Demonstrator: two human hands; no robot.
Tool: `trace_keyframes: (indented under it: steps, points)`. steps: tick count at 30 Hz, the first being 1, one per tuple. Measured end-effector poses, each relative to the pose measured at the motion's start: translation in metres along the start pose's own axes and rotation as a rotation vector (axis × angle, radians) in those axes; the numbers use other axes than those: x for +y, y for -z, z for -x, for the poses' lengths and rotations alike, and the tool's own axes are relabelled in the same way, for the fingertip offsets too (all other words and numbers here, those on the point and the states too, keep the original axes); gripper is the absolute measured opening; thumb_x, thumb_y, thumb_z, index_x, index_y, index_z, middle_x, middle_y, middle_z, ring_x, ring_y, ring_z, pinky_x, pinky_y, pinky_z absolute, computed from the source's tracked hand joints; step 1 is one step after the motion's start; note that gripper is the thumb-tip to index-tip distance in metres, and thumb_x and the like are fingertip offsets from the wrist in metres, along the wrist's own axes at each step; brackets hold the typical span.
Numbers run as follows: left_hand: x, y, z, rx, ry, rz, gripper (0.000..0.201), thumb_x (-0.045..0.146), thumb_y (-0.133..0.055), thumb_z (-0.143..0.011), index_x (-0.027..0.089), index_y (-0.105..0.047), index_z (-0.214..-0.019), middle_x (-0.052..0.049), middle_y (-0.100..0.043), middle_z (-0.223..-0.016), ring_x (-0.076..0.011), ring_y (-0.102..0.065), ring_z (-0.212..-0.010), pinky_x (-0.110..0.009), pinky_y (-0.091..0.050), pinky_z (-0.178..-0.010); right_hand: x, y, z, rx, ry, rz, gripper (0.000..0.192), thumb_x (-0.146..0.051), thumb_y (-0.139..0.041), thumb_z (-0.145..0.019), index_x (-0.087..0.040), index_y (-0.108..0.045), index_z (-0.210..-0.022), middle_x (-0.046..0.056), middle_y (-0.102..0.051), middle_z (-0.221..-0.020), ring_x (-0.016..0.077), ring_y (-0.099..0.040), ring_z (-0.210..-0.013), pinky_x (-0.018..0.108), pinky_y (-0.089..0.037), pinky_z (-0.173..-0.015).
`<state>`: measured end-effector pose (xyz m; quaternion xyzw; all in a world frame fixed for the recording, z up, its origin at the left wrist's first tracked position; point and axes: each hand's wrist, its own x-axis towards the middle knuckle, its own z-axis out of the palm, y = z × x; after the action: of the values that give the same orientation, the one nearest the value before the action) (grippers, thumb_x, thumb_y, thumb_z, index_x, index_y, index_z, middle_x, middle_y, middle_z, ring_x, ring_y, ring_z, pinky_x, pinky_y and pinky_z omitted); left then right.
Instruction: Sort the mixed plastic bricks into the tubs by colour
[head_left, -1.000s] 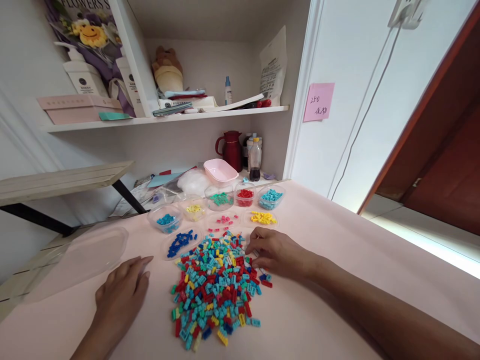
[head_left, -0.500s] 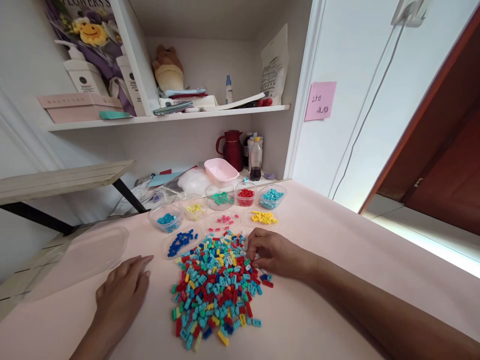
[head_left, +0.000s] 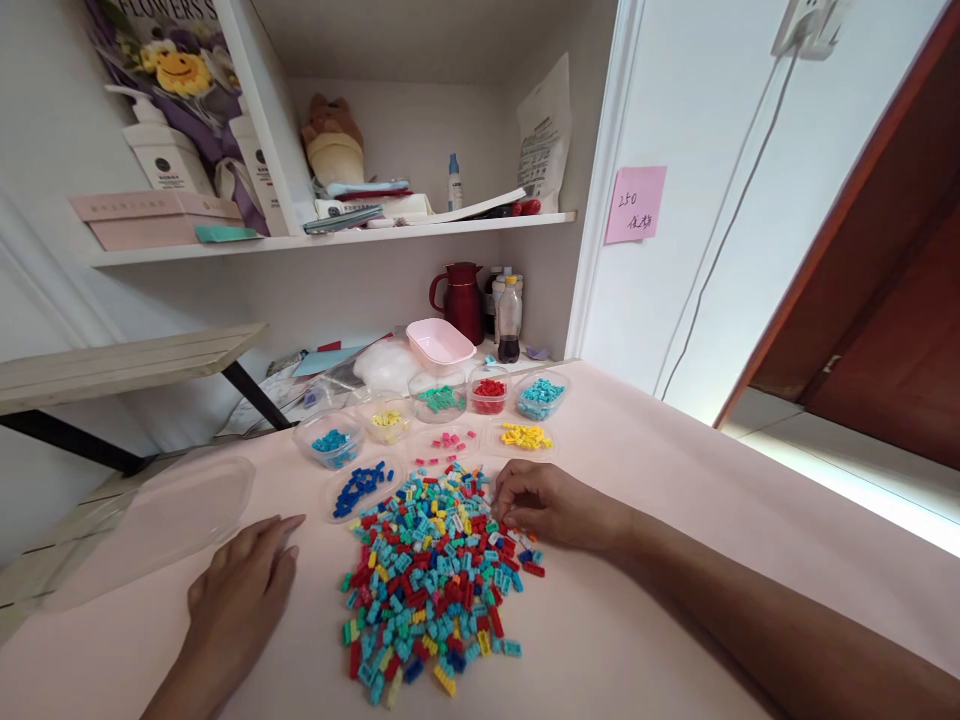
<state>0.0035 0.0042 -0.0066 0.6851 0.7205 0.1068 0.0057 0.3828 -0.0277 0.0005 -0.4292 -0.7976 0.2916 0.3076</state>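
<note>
A heap of small mixed-colour building bricks (head_left: 435, 580) lies on the pink tabletop in front of me. My right hand (head_left: 544, 503) is at the heap's upper right edge, fingers curled and thumb drawn in; whatever is between the fingertips is hidden or too small to see. Left of the heap, my left hand (head_left: 244, 580) rests on the table with fingers stretched out, holding nothing. Just beyond the heap are a clear tray of dark blue bricks (head_left: 362, 488), pink bricks (head_left: 451, 441) on a clear lid and yellow bricks (head_left: 526, 436) on another.
Clear tubs behind hold blue bricks (head_left: 332, 445), pale yellow bricks (head_left: 388, 424), green bricks (head_left: 441, 399), red bricks (head_left: 490, 393) and light blue bricks (head_left: 541, 396). Farther back stand a pink basin (head_left: 440, 343), a red jug (head_left: 463, 305) and bottles. A large clear lid (head_left: 165, 520) lies left.
The view has shifted slightly. My right thumb and fingers have drawn closer together at the heap's edge; my left hand stays where it was.
</note>
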Motion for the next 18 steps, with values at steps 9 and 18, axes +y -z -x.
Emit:
trace_keyframes:
  steps: [9, 18]
  points:
    - [-0.0005, 0.0013, -0.0003, -0.010, 0.006, 0.001, 0.047, 0.036, -0.024, -0.093, 0.031, -0.056, -0.128, -0.002, -0.049, -0.140, -0.0243, -0.038, -0.132, -0.047, -0.031, -0.106, -0.0006, 0.0008, -0.0006, 0.001, -0.016, -0.016, 0.010, -0.015, -0.061, -0.081, -0.019, -0.070, -0.084, 0.005, -0.065, -0.097, 0.0160, -0.062, -0.087, 0.028, -0.052, -0.079]
    - [0.0000, -0.0008, -0.0019, 0.002, -0.004, 0.003, 0.047, 0.036, -0.025, -0.093, 0.031, -0.056, -0.128, -0.002, -0.050, -0.139, -0.0247, -0.039, -0.130, -0.047, -0.031, -0.106, 0.0000, 0.0021, -0.0009, -0.012, -0.012, -0.030, 0.011, -0.013, -0.062, -0.079, -0.019, -0.071, -0.082, 0.005, -0.065, -0.097, 0.0161, -0.062, -0.088, 0.028, -0.051, -0.079]
